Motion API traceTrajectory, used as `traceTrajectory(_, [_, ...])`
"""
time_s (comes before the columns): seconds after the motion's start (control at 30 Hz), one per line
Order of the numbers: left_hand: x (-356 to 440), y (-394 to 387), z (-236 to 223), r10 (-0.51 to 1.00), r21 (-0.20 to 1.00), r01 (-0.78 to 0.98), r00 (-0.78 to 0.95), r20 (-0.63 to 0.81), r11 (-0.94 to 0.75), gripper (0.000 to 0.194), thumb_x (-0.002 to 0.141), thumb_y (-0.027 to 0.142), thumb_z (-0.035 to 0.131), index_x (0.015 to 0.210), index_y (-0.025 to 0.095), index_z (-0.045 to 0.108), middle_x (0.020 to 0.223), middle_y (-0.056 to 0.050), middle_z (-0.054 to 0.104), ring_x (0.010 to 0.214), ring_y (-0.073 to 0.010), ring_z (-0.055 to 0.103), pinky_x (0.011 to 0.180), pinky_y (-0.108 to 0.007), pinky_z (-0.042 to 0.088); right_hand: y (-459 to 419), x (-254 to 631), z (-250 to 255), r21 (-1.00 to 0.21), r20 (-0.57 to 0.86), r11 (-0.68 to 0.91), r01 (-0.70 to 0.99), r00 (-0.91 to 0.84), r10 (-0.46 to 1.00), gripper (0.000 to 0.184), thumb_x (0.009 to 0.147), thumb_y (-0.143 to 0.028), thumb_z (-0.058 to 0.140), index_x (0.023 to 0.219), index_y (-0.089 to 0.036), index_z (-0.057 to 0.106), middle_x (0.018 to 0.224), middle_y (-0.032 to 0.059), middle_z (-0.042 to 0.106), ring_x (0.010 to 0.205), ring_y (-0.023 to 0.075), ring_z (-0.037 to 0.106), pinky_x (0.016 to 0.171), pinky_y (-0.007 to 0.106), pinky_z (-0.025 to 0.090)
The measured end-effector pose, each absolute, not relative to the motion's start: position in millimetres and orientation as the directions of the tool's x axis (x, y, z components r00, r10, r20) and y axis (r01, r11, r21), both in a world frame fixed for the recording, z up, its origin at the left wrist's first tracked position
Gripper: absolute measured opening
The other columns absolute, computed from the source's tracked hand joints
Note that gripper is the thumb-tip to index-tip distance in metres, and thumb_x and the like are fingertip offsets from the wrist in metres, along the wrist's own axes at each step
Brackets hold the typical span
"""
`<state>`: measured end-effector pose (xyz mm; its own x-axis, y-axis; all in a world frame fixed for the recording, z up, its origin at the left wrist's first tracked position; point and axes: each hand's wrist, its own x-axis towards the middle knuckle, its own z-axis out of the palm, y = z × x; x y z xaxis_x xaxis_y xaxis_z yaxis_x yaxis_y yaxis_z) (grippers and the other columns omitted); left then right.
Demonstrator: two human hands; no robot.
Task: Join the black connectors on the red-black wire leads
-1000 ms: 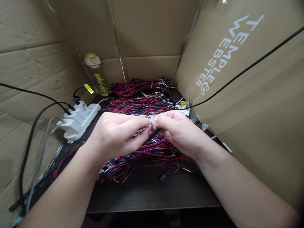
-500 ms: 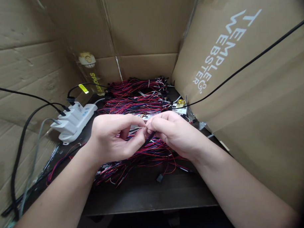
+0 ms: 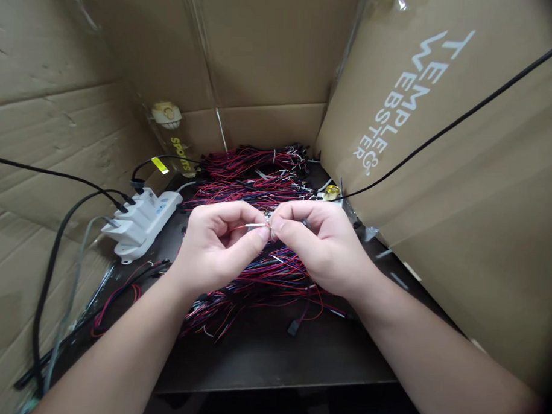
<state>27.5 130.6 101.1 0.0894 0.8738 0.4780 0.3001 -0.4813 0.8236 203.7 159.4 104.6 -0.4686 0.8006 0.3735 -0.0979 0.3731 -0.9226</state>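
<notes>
A thin red wire (image 3: 237,228) with a white sleeve (image 3: 256,225) at its end runs between the thumb and index finger of my left hand (image 3: 214,244). My right hand (image 3: 331,248) pinches thin strands right beside that sleeve, and the fingertips of both hands nearly touch. Part of a dark piece (image 3: 306,223) shows at the right hand's fingers; its kind is unclear. Below and behind the hands lie bundles of red, blue and black wires (image 3: 264,279). A loose dark connector (image 3: 293,327) hangs on wires at the front.
Cardboard walls (image 3: 263,49) enclose the dark table (image 3: 270,364) at the back and sides. On the left stands a white power strip (image 3: 148,227) with plugged-in cables. A black cable (image 3: 441,134) crosses the right side. A yellow tape roll (image 3: 331,192) sits at the back right.
The white sleeve and red wire now show between the fingers. The black length that ran under the fingertips is no longer seen there. The view has shifted slightly.
</notes>
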Motion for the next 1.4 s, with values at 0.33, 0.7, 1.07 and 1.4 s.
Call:
traceTrajectory(0.33, [27.4,132.3,100.2,0.936,0.933,0.096,0.099,0.336,-0.346,0.021,0.073,0.034,0.085,0.076,0.016,0.073,0.059,0.000,0.055,0.052,-0.0081,0.042,0.047,-0.022,0.032,156.7,206.3,102.6,-0.825,0.517,0.563,-0.046,-0.463,0.720,0.020,0.092,-0.023,0.062,0.074,-0.015,0.060,0.071,0.0003,0.060,0.066,0.0106,0.051,0.062,0.025,0.041])
traceTrajectory(0.7, [24.8,134.5,105.9,0.944,0.977,-0.214,0.321,0.073,-0.002,0.021,0.074,0.023,0.080,0.067,0.016,0.062,0.049,0.008,0.035,0.044,-0.0030,0.021,0.042,-0.019,0.015,160.6,206.1,97.2,-0.408,0.792,0.908,0.099,-0.457,0.406,0.013,0.087,-0.010,0.057,0.080,-0.019,0.053,0.080,0.0038,0.061,0.078,0.0163,0.055,0.078,0.034,0.047])
traceTrajectory(1.07, [24.5,133.3,110.9,0.923,0.978,-0.143,0.375,-0.089,0.152,0.025,0.073,0.021,0.070,0.058,0.017,0.051,0.046,0.009,0.028,0.042,-0.0023,0.017,0.041,-0.020,0.012,169.2,210.7,97.5,-0.101,0.821,0.982,0.162,-0.544,0.174,0.013,0.085,-0.006,0.057,0.084,-0.019,0.053,0.084,0.0049,0.063,0.084,0.0178,0.057,0.081,0.036,0.047])
traceTrajectory(1.4, [24.6,129.7,110.8,0.930,0.908,0.210,0.138,0.340,-0.363,0.016,0.079,0.024,0.071,0.067,0.014,0.067,0.056,0.002,0.054,0.049,-0.0060,0.040,0.044,-0.019,0.029,166.8,210.5,96.7,-0.357,0.776,0.931,0.081,-0.529,0.344,0.014,0.079,-0.004,0.059,0.074,-0.016,0.054,0.076,0.0029,0.061,0.076,0.0142,0.058,0.077,0.031,0.047])
